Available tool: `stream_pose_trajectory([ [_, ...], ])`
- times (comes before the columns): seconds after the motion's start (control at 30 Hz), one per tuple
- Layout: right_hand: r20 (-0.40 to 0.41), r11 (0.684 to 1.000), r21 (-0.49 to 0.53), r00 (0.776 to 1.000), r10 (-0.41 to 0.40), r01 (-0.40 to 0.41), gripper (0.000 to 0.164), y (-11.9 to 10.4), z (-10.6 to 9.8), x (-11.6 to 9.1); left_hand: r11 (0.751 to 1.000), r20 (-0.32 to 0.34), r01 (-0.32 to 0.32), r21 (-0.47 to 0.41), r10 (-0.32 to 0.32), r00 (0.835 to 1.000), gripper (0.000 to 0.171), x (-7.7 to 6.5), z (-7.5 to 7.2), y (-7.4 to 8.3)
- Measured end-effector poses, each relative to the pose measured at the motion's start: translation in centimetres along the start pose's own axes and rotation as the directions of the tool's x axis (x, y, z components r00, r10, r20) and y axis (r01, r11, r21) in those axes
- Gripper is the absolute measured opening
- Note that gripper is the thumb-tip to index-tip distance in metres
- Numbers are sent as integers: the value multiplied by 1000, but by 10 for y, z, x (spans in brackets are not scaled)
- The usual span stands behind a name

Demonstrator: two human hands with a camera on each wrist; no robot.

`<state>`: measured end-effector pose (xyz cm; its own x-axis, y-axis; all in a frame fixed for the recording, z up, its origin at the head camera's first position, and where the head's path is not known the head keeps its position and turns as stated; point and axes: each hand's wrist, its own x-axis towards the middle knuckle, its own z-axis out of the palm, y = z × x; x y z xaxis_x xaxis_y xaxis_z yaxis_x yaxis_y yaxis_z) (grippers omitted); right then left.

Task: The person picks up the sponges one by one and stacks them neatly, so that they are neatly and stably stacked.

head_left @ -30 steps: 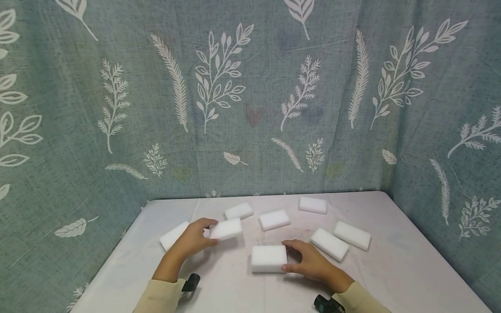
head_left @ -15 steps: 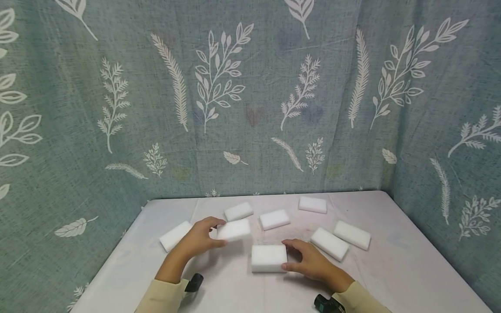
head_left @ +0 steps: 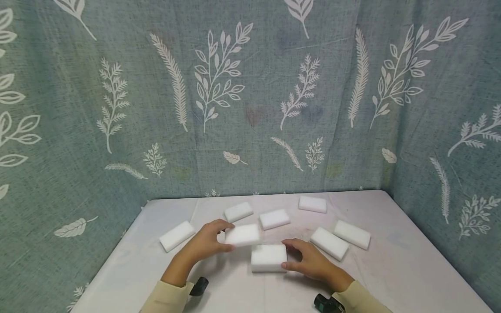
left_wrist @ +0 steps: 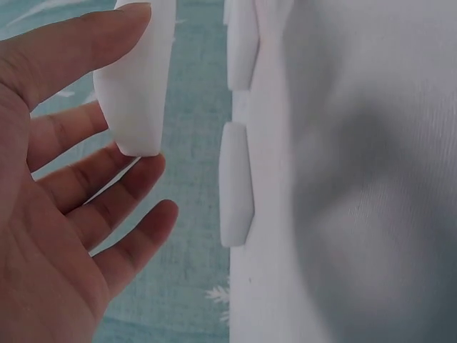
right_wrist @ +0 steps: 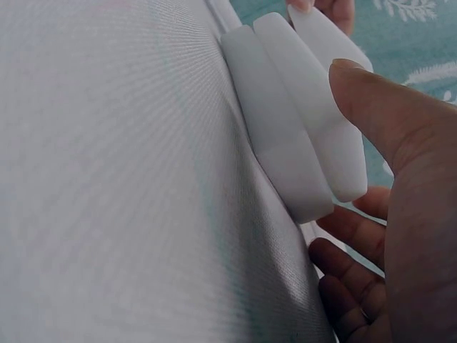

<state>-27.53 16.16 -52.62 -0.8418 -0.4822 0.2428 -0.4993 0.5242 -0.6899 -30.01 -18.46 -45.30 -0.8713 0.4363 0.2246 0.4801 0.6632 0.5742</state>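
My left hand [head_left: 207, 241] pinches a white sponge block [head_left: 243, 235] by its left end, thumb on the near side. The left wrist view shows this sponge raised, the lower fingers spread below it. It hangs just behind and left of two sponges stacked flat, in the head view. In the right wrist view the stack's lower sponge [right_wrist: 275, 128] lies on the table and the upper sponge [right_wrist: 314, 107] sits on it. My right hand [head_left: 311, 261] grips the upper sponge at the right end of the stack, thumb near, fingers partly hidden behind.
On the white table [head_left: 227, 295] lie more loose sponges: a left one [head_left: 177, 236], two at the back middle, a back-right sponge [head_left: 312, 204], and two side by side at right [head_left: 329, 243]. A leaf-patterned curtain [head_left: 250, 108] surrounds the table.
My left hand has carried its sponge rightward and slightly nearer, closer to the stack. My right hand and the stack have stayed in place.
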Motion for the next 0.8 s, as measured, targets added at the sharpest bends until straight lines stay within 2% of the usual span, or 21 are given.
stream_pose_trajectory([
  [0.3,-3,1000,-9,1000,2,-2,71,-1,0,0,998,47,-54,39,52,998,57,3,13,11],
  [0.63,-24,999,-29,999,-27,26,68,1,0,0,990,77,-137,39,133,988,56,4,27,27],
  [0.8,-22,1000,-17,1000,-18,17,68,1,0,0,988,94,-151,36,147,985,56,5,34,32],
])
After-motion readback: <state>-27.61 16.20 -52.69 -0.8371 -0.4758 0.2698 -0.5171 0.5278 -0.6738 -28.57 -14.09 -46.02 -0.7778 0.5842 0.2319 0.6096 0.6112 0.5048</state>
